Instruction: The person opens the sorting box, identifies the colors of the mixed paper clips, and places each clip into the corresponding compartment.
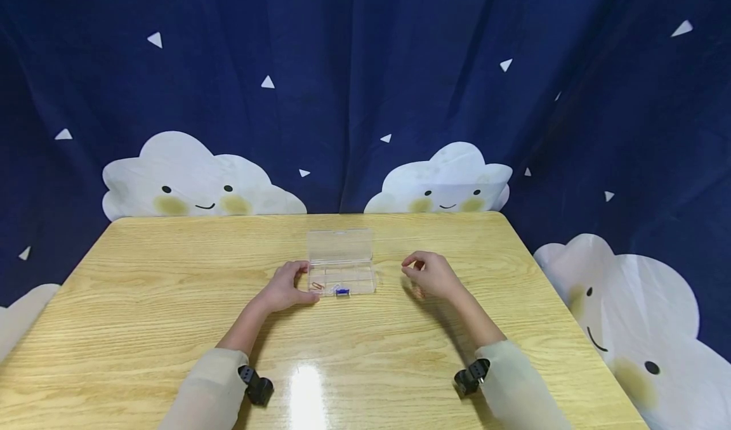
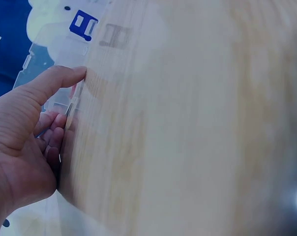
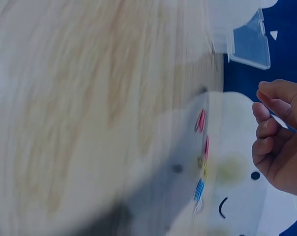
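A clear plastic compartment box lies on the table with its lid raised at the back. My left hand grips its left end, thumb at the front corner and fingers along the far side. A red paper clip lies in the front left compartment, with whitish clips beside it. The box's blue latch sits on the front edge. To the right of the box, my right hand hovers over the table, fingers loosely bent, with nothing visible held between them.
Pink paper clips, a blue clip bundle, and yellow and white ones lie on the wooden table near my right hand. A navy curtain with white clouds hangs behind the far edge.
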Motion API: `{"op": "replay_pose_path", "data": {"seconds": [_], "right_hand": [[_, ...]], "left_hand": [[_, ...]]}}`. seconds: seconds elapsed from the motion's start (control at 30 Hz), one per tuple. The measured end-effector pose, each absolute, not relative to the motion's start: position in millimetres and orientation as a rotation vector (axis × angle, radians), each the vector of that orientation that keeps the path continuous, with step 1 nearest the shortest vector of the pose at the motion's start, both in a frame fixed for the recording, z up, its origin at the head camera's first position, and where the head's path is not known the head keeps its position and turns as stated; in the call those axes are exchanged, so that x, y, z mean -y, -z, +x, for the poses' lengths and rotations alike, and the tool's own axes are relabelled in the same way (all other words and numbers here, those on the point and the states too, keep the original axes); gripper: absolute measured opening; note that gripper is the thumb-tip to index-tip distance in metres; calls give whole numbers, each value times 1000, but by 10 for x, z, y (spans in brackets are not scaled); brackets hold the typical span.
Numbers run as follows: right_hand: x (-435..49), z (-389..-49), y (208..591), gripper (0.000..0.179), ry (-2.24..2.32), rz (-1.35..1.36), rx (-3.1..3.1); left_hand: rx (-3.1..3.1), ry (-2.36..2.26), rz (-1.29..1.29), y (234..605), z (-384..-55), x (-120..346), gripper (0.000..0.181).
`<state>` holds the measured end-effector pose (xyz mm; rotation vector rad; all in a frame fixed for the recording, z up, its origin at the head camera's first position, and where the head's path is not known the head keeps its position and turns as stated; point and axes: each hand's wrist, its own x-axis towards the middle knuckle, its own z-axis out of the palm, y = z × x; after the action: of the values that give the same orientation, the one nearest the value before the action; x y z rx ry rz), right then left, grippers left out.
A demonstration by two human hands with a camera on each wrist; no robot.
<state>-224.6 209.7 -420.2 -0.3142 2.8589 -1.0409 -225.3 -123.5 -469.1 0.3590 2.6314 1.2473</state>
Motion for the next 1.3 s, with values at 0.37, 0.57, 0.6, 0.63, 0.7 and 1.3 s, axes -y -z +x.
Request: {"op": "replay_pose_path", "data": {"seconds": [0.37,0.57,0.6,0.63,0.7,1.3], "right_hand": [[-2459,-2213,4254,22,1020,-232,-2954],[-2652,-2183,4272,21,991,-187,-2982],[-2681,-2176,4275,21,987,-177,-2980],[-2713,-2172,4280,21,982,-166,-2981],[-2768,-2164,4289,20,972,-139,-2983],[-3056,-2159,4443,21,871,-62,-2968]], "left_hand": [[-2627,-1253,354,4685,-2248,1241,77],[-2625,-1257,359,4680,-2242,1239,77],[-2625,-1257,357,4677,-2242,1238,77],[-2624,-1257,356,4678,-2243,1238,77],[-2623,-1257,358,4680,-2244,1239,77],[-2623,-1253,358,4671,-2241,1239,78]]}}
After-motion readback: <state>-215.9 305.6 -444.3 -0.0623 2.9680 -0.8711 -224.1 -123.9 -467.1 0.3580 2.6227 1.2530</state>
